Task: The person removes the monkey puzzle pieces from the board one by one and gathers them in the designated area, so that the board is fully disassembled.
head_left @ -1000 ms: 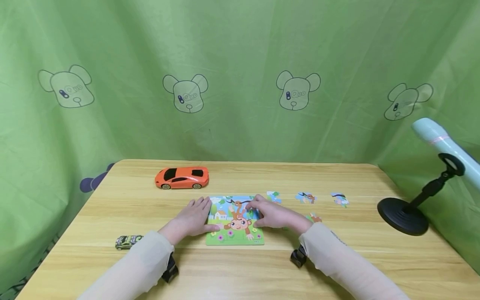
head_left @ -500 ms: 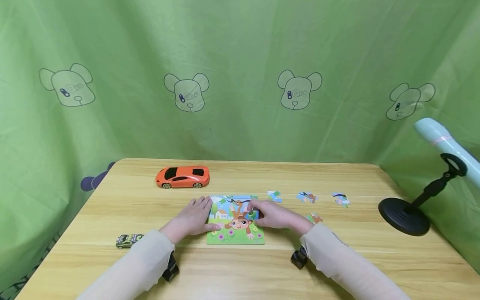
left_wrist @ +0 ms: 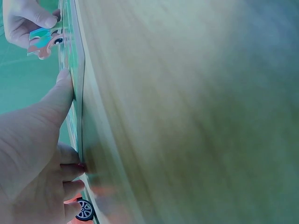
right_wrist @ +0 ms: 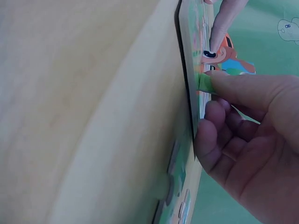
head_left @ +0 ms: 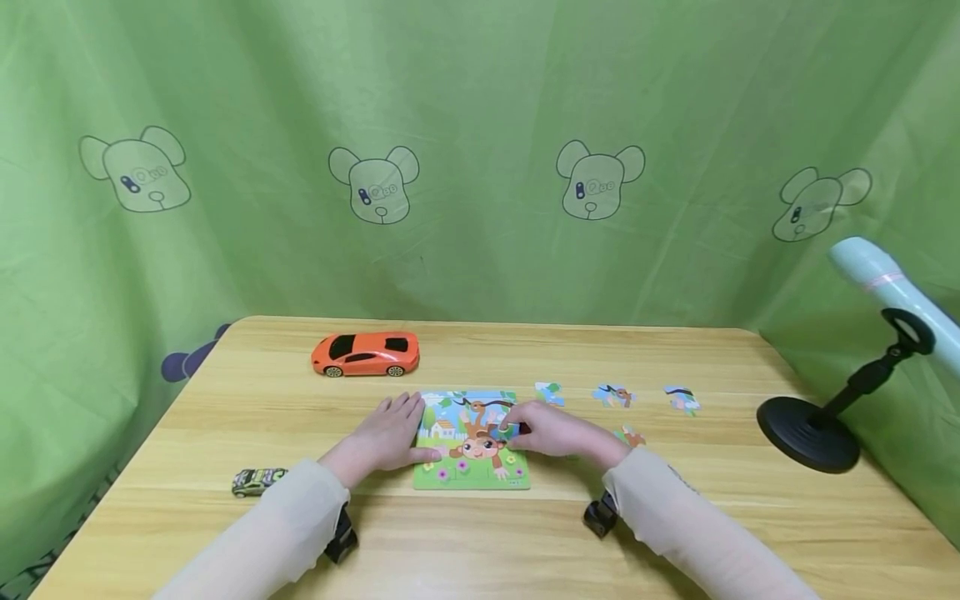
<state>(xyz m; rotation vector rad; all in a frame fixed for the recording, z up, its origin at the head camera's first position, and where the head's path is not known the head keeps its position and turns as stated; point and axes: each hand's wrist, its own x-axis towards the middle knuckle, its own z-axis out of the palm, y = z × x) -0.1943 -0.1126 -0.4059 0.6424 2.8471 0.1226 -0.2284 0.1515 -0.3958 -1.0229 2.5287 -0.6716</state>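
A monkey picture puzzle board (head_left: 471, 479) lies flat on the table. My left hand (head_left: 384, 437) rests on its left edge, thumb stretched over the picture and the other fingers along the side. Over the board's right half, my right hand (head_left: 555, 429) pinches a puzzle piece (right_wrist: 229, 61) between thumb and fingers. The piece shows part of the monkey's face with blue and green, and stands tilted up from the board. In the left wrist view the same piece (left_wrist: 43, 44) appears beyond my left thumb. The right fingers hide part of the board beneath.
Loose puzzle pieces lie right of the board, among them a green-and-blue one (head_left: 550, 393), a branch one (head_left: 613, 395) and another (head_left: 681, 399). An orange toy car (head_left: 365, 355) sits behind, a small patterned car (head_left: 257, 482) at left. A microphone stand (head_left: 810, 433) stands right.
My right fingertips have shifted slightly to the right and nearer over the board, with the pinched puzzle piece tilting up between them. The left hand stays in place.
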